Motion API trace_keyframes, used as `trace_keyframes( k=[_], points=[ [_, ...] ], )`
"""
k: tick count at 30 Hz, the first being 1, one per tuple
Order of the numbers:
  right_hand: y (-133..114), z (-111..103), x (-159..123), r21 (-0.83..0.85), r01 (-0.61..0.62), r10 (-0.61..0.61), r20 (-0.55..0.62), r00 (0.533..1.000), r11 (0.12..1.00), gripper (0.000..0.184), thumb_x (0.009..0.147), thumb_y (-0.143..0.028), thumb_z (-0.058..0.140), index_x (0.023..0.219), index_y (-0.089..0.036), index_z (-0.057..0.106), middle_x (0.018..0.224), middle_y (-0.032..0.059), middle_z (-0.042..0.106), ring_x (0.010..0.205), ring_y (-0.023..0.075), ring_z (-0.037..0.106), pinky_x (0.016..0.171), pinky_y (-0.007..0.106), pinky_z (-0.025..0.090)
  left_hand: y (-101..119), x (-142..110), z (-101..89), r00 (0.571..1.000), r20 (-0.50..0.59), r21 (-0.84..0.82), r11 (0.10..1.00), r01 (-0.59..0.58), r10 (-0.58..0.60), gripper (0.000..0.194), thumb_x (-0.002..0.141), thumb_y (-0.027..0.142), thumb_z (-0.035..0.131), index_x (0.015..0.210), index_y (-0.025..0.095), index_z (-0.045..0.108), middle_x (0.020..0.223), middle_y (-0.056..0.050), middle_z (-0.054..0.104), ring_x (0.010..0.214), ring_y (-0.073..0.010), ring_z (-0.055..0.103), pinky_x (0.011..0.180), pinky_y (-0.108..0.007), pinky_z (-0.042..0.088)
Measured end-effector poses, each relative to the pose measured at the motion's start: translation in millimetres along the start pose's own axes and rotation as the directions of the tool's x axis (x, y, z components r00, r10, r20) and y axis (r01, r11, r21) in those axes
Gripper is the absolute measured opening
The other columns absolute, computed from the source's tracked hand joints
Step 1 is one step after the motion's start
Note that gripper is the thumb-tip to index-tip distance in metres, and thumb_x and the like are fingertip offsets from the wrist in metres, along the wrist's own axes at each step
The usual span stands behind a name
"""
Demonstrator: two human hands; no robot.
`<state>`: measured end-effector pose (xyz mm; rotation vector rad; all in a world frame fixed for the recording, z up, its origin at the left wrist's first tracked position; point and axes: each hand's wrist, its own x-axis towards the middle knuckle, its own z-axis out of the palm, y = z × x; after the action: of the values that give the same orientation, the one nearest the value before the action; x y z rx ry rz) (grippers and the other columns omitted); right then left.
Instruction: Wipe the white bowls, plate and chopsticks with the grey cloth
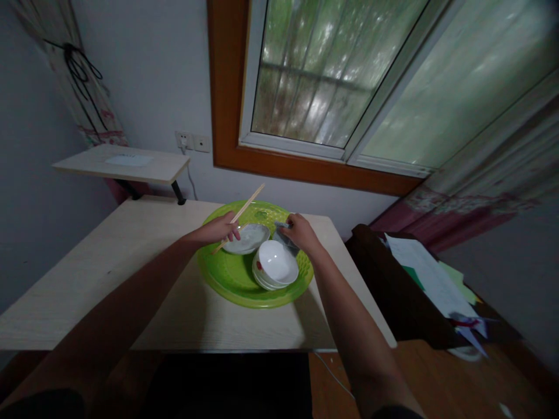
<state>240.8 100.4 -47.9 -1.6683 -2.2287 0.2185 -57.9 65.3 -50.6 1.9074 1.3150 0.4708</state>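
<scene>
My left hand is closed around a pair of wooden chopsticks, which slant up to the right over a wide green plastic basin. Just beneath it lies a shallow whitish dish. A grey cloth hangs from the pinched fingers of my right hand, over the right part of the basin. In front of the cloth, stacked white bowls rest tilted in the basin, with a red mark on one side. The cloth's lower part is hidden behind the bowls.
The basin stands on a light wooden table. A small raised shelf with a paper sheet is at the back left. Behind are wall sockets and a window. Dark furniture holding papers stands right of the table.
</scene>
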Motion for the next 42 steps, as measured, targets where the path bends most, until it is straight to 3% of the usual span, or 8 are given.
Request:
trace_keyframes(
  k=[4,8,13,18,27,35,37,42],
  points=[
    [4.1,-1.9,-1.1,0.037,-0.008,0.013,-0.150,0.989,0.999,0.026,0.087,-0.046,0.060,0.083,-0.020,0.060,0.093,0.0083,0.061,0.088,0.0208,0.055,0.081,0.029,0.041,-1.5,6.0,8.6,0.996,0.077,-0.161,0.986,-0.037,0.050,0.034,0.094,0.045,0.039,0.105,0.016,0.052,0.105,-0.011,0.073,0.060,-0.0102,0.059,0.053,-0.025,0.041],
    [5.6,-6.3,0.5,0.157,-0.063,0.100,-0.237,0.966,0.986,0.032,0.088,-0.052,0.054,0.083,-0.020,0.059,0.095,0.0085,0.061,0.088,0.0211,0.057,0.080,0.029,0.042,-4.4,8.7,19.9,0.998,0.031,-0.275,0.961,-0.036,0.047,0.031,0.092,0.048,0.041,0.095,0.018,0.049,0.081,-0.004,0.068,0.048,-0.0072,0.042,0.046,-0.023,0.032],
    [2.2,-4.1,4.5,0.291,-0.227,0.282,-0.160,0.946,0.929,0.045,0.093,-0.062,0.039,0.097,-0.021,0.057,0.087,0.0061,0.065,0.082,0.0221,0.058,0.070,0.029,0.043,-2.7,9.2,24.4,0.999,-0.034,-0.219,0.975,-0.043,0.036,0.047,0.094,0.056,0.031,0.069,0.020,0.046,0.059,-0.001,0.050,0.050,-0.0105,0.041,0.050,-0.025,0.036],
    [-14.6,6.1,11.5,0.437,-0.295,0.323,0.011,0.946,0.850,0.052,0.097,-0.061,0.026,0.117,-0.020,0.049,0.094,0.0095,0.065,0.092,0.0243,0.061,0.068,0.028,0.049,-3.4,10.1,24.2,0.991,-0.126,-0.111,0.992,-0.053,0.039,0.051,0.096,0.058,0.025,0.067,0.021,0.045,0.063,-0.003,0.054,0.061,-0.0152,0.052,0.062,-0.029,0.046],
    [-61.4,22.8,19.4,0.832,-0.053,0.200,-0.070,0.977,0.552,0.038,0.079,-0.058,0.060,0.093,-0.024,0.050,0.084,-0.0007,0.061,0.073,0.0154,0.058,0.063,0.024,0.048,1.0,9.4,24.7,0.930,-0.367,-0.009,1.000,-0.002,-0.001,0.042,0.097,0.047,0.030,0.082,0.019,0.058,0.076,-0.006,0.063,0.073,-0.0178,0.059,0.065,-0.030,0.046],
    [-85.2,40.8,35.0,0.853,0.063,0.131,-0.152,0.980,0.518,0.026,0.073,-0.046,0.070,0.078,-0.022,0.061,0.075,-0.0020,0.062,0.075,0.0164,0.059,0.067,0.028,0.049,2.2,11.2,29.6,0.930,-0.365,-0.138,0.990,0.000,-0.050,0.038,0.097,0.046,0.036,0.072,0.020,0.051,0.065,-0.001,0.054,0.063,-0.0162,0.051,0.062,-0.029,0.039],
    [-88.1,44.8,35.3,0.892,0.038,0.144,-0.115,0.983,0.451,0.026,0.072,-0.046,0.071,0.076,-0.021,0.063,0.081,-0.0002,0.065,0.082,0.0177,0.062,0.071,0.029,0.051,0.1,12.3,31.5,0.940,-0.337,-0.186,0.982,-0.019,-0.045,0.037,0.097,0.045,0.036,0.072,0.020,0.049,0.063,0.000,0.052,0.060,-0.0150,0.048,0.060,-0.029,0.037],
    [-90.3,50.4,28.6,0.992,-0.061,0.142,0.045,0.989,0.113,0.031,0.074,-0.051,0.068,0.081,-0.020,0.066,0.095,0.0031,0.070,0.094,0.0191,0.065,0.076,0.030,0.053,-6.1,14.2,35.8,0.959,-0.281,-0.259,0.960,-0.103,0.027,0.038,0.097,0.047,0.036,0.070,0.021,0.045,0.061,0.001,0.047,0.059,-0.0143,0.045,0.060,-0.029,0.037]
  ],
)
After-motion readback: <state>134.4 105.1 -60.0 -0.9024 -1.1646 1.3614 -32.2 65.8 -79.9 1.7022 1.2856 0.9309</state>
